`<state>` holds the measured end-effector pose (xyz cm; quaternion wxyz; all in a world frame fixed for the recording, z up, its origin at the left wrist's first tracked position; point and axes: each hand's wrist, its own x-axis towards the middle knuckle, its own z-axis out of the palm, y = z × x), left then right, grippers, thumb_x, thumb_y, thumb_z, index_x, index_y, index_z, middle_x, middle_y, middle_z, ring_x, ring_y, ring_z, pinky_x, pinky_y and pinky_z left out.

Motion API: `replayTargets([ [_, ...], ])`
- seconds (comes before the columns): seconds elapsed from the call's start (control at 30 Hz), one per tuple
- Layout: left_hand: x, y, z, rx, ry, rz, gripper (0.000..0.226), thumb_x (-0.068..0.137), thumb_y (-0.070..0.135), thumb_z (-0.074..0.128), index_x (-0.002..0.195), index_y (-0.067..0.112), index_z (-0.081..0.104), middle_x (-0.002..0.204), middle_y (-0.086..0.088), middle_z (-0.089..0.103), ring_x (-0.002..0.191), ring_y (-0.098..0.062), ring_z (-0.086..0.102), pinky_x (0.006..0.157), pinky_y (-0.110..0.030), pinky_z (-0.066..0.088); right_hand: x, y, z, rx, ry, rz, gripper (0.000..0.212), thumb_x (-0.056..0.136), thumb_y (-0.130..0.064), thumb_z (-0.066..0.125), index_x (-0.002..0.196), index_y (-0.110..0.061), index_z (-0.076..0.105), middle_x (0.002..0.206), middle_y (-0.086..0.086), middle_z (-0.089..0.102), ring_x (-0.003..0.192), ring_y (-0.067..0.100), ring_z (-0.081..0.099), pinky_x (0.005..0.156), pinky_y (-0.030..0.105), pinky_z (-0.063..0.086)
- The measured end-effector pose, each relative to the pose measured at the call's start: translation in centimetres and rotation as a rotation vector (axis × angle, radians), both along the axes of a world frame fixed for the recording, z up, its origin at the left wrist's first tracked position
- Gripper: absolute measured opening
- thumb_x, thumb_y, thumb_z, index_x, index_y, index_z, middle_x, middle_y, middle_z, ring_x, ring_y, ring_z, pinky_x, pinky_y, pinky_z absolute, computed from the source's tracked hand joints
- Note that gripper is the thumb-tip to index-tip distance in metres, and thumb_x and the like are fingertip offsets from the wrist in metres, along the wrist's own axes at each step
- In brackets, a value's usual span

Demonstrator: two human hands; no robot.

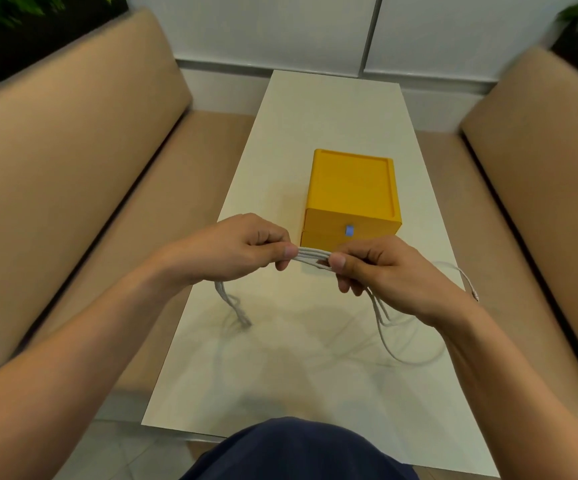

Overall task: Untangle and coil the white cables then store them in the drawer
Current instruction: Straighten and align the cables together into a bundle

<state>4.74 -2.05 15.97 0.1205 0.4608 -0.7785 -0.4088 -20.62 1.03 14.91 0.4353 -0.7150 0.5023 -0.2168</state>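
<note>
Both hands are up over the middle of the table [315, 358], holding a bundle of white cables [313, 258] between them. The left hand [242, 251] has its grip clenched on the left end of the bundle, thumb pressed on top. The right hand [381, 271] pinches the right end the same way, thumb and fingers closed on the strands. Between the two thumbs the strands run side by side, pulled fairly straight.

From under the left hand a few loops hang down toward the table, blurred at their lower end. From the right hand more cable trails down and sweeps in a wide curve over the table to the right; one end with a small plug [474, 293] shows just beyond the right wrist.

Just behind the hands stands a yellow box [351, 188] with two drawers, both shut. A small blue tab [349, 230] sits on its front. Tan benches [72, 188] flank the table on both sides.
</note>
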Motion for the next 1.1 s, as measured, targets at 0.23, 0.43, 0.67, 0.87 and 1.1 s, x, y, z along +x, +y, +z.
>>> replayTargets([
  [0.23,0.2,-0.4,0.9,-0.034,0.088,-0.020,0.033,0.104,0.034,0.057,0.073,0.025,0.066,0.058,0.011,0.040,0.060,-0.017,0.034,0.051,-0.020,0.027,0.1,-0.1,0.7,-0.016,-0.012,-0.023,0.017,0.102,-0.033,0.060,0.097,-0.018,0.066,0.085,-0.005,0.078,0.067,0.010,0.060,0.067,0.030,0.050],
  [0.43,0.0,-1.4,-0.2,-0.112,-0.049,0.024,0.032,0.103,0.041,0.056,0.076,0.028,0.068,0.054,0.011,0.043,0.053,-0.007,0.035,0.052,-0.024,0.027,0.1,0.1,0.4,-0.104,0.125,-0.036,0.022,0.102,-0.039,0.059,0.084,-0.025,0.065,0.073,-0.002,0.063,0.063,0.013,0.048,0.063,0.043,0.043],
  [0.67,-1.1,-1.7,-0.9,-0.171,-0.077,0.078,0.035,0.104,0.040,0.055,0.077,0.023,0.069,0.052,0.008,0.042,0.051,-0.009,0.035,0.053,-0.028,0.027,-0.6,-0.3,0.2,-0.226,0.200,-0.010,0.016,0.104,-0.042,0.053,0.093,-0.036,0.064,0.070,-0.016,0.056,0.062,0.009,0.049,0.057,0.029,0.036],
  [0.87,0.1,-1.9,-0.3,-0.083,0.068,-0.055,0.034,0.103,0.039,0.058,0.072,0.027,0.068,0.057,0.004,0.039,0.055,-0.015,0.033,0.052,-0.021,0.026,-1.1,-0.9,0.8,-0.169,0.242,0.029,0.029,0.103,-0.045,0.050,0.089,-0.032,0.072,0.069,0.003,0.057,0.058,0.015,0.047,0.059,0.046,0.040],
  [1.1,0.5,-2.0,-1.2,-0.201,0.035,-0.122,0.041,0.100,0.051,0.050,0.070,0.024,0.055,0.053,0.010,0.038,0.050,-0.009,0.033,0.051,-0.019,0.026,-0.3,0.5,1.8,-0.207,0.131,0.063,0.023,0.101,-0.036,0.059,0.085,-0.027,0.073,0.056,-0.011,0.048,0.051,0.009,0.040,0.050,0.025,0.029],
])
